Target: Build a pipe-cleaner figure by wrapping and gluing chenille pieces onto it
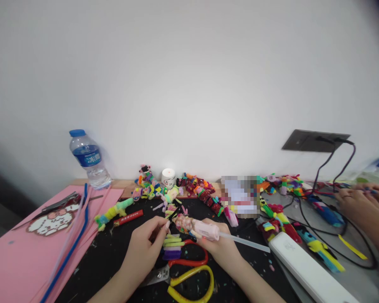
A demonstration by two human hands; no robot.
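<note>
My right hand (219,242) is wrapped round a pale pink glue gun (205,230). A translucent glue stick (248,243) sticks out of its back end to the right. The front of the glue gun points left, toward the fingertips of my left hand (148,242), whose thumb and fingers are pinched together. Whatever lies between them is too small to make out. Just below the gun lie short green and purple fuzzy pipe cleaner pieces (172,248). Scissors (189,273) with one red and one yellow handle rest below both hands on the black mat (107,261).
Pink sheets (12,256) and long pipe cleaners (66,256) lie left, near a water bottle (88,158). Colourful pipe cleaner figures (205,195) and a white cup (168,179) line the wall. Right are a white power strip (306,261), black cables (316,227) and another person's hands (363,206).
</note>
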